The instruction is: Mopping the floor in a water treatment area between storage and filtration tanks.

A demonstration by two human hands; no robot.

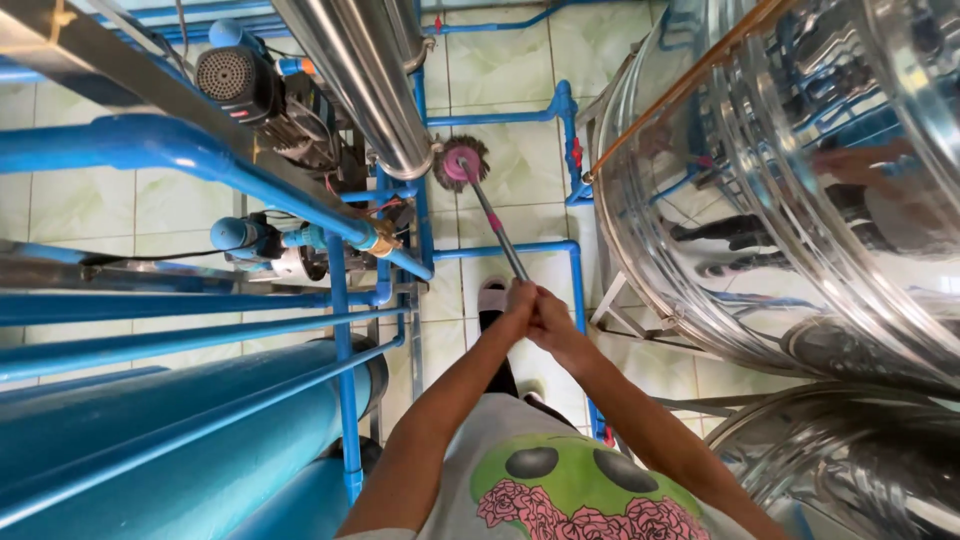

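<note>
Two hands clasp one thin grey metal handle with pink bands (495, 222): left hand (519, 299) and right hand (549, 318) touch each other, fingers curled tight around the handle's near end. Handle runs up and away from the knuckles to a round pink mop head with dark shaggy fringe (460, 163), which touches the lower end of a smooth shiny steel cylinder (372, 85). Below the hands, pale green glossy floor tiles (505, 70). Left: matte blue plastic pipes (150, 145), a blue-capped ribbed pump motor (250, 85). Right: large ribbed mirror-bright steel tank (800, 180).
</note>
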